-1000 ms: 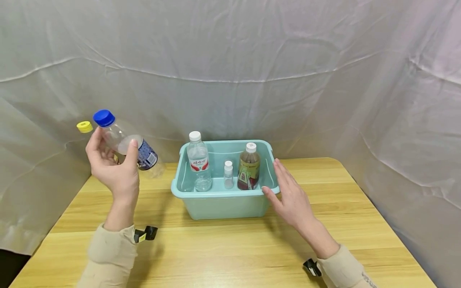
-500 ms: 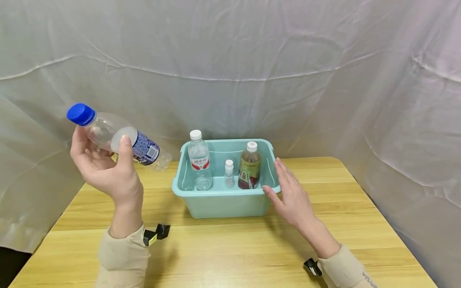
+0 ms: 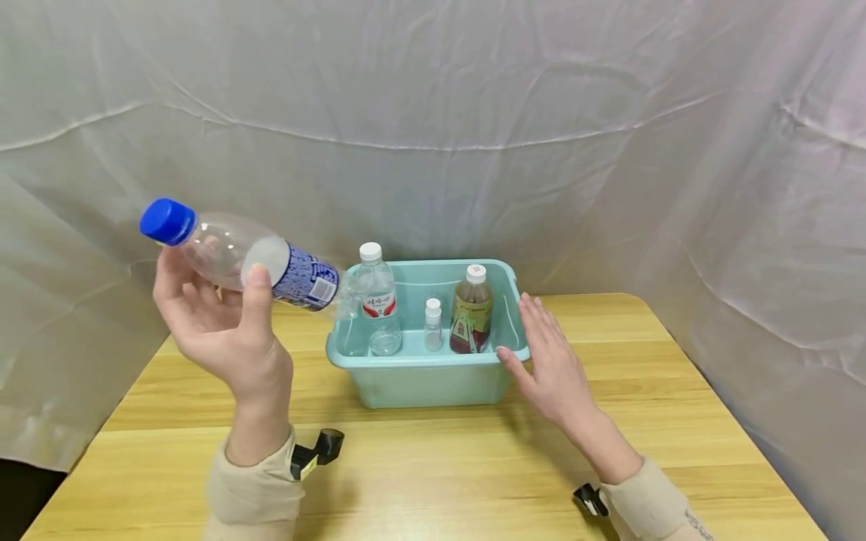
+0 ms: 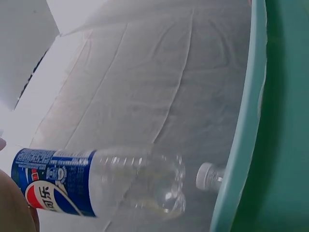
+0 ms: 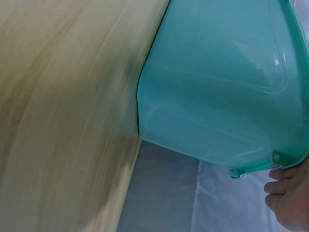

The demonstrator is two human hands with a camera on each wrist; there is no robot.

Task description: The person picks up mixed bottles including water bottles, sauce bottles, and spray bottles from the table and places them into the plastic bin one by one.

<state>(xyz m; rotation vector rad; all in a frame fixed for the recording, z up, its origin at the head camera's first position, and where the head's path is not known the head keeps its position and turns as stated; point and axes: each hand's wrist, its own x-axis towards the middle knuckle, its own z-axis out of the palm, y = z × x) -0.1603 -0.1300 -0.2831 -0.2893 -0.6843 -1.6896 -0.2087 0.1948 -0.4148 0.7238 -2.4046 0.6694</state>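
Observation:
My left hand holds a clear plastic cola bottle with a blue cap and blue label, thumb in front and fingers behind. It is tilted in the air, base toward the basin's left side. A sliver of yellow shows under the blue cap; the rest of that thing is hidden. In the left wrist view the cola bottle lies across the lower left. My right hand, fingers extended, touches the right rim of a turquoise basin. In the right wrist view, the fingertips of the right hand are by the basin rim.
Inside the basin stand a clear water bottle with a white cap, a small white-capped bottle and a dark tea bottle. The wooden table carries the basin. A grey cloth hangs behind.
My left hand has shifted right, bringing the cola bottle to a flatter tilt with its base nearer the basin. A yellow cap seen beside it earlier is now almost hidden. The right hand stays at the rim.

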